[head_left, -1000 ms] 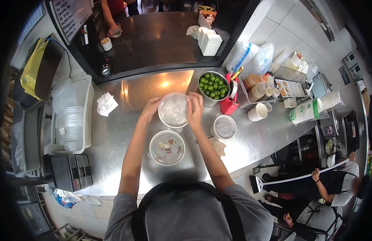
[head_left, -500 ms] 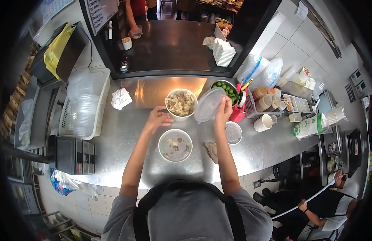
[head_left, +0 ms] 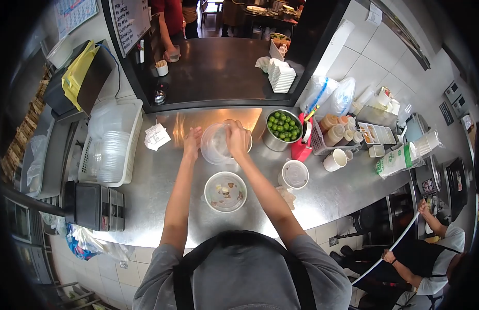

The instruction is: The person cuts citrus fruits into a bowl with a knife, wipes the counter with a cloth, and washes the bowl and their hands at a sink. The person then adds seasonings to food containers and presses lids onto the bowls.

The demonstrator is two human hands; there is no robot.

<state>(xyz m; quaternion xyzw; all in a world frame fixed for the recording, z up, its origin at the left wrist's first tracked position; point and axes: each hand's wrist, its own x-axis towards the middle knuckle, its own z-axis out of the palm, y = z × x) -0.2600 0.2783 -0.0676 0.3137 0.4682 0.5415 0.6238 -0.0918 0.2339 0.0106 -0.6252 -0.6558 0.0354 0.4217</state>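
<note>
My right hand (head_left: pixel 238 138) grips a clear plastic lid (head_left: pixel 215 144), which lies tilted over a white bowl (head_left: pixel 248 143) on the steel counter. The lid hides most of that bowl's contents. On the lid's left side my left hand (head_left: pixel 193 141) has its fingers apart, close to the rim. Nearer to me stands a lidded round container (head_left: pixel 225 191) with brown and pale pieces showing through. A smaller lidded cup (head_left: pixel 294 174) is to its right, beside a crumpled brown napkin (head_left: pixel 286 197).
A pot of green limes (head_left: pixel 283 126) and a basket of sauce bottles (head_left: pixel 334 135) stand at the right. At the left are a basket of plastic lids (head_left: pixel 132 142) and a paper slip (head_left: pixel 157 137). Co-workers stand at lower right, one holding a white pole (head_left: pixel 388 249).
The lid, lifted off to the right half a second ago and exposing food in the bowl, is back over it. My right hand moved left with it; my left hand moved slightly up.
</note>
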